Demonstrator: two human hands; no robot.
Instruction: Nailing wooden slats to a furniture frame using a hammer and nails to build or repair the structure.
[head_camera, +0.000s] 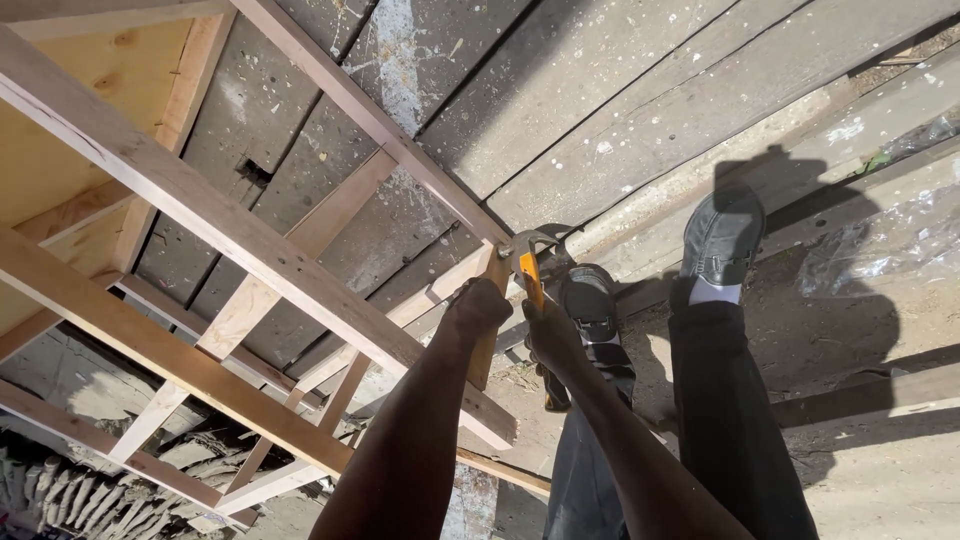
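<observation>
Our left hand (480, 303) grips the wooden frame (250, 250) at its corner; our right hand (548, 335), fingers wrapped round the yellow-handled hammer (530, 268), works there. The claw could slip onto our left knuckles.

— What is on the ground?
— Old grey wooden planks (600, 110) with white spots. A wooden frame (200, 220) stands on them. Clear plastic sheet (880, 240) lies on the dirt beside.

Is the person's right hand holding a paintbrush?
No, the right hand grasps a yellow-handled claw hammer at the wooden frame.
</observation>
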